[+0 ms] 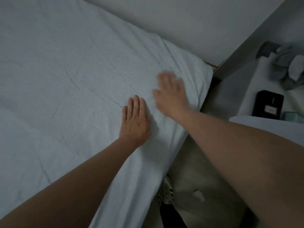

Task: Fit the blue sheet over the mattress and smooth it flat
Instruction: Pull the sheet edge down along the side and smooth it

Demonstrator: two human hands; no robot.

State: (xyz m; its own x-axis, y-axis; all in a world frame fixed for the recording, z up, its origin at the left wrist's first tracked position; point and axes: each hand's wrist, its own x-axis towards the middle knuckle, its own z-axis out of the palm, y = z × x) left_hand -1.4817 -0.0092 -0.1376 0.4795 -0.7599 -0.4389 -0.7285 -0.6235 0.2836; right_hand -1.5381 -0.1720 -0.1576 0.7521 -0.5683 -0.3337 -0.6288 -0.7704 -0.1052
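The pale blue striped sheet point(69, 76) covers the mattress across the left and centre of the frame, the left hand point(135, 120) pressing flat on it with fingers spread, the blurred right hand point(171, 96) likewise unclenched beside it, while a black box point(268, 102) at right bears an unreadable label.

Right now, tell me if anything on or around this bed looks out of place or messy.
The blue sheet lies mostly flat under the left hand and right hand, with only faint creases. On the floor beside the bed lies a small white scrap, possibly torn paper. A crumpled cloth sits on the white stand.
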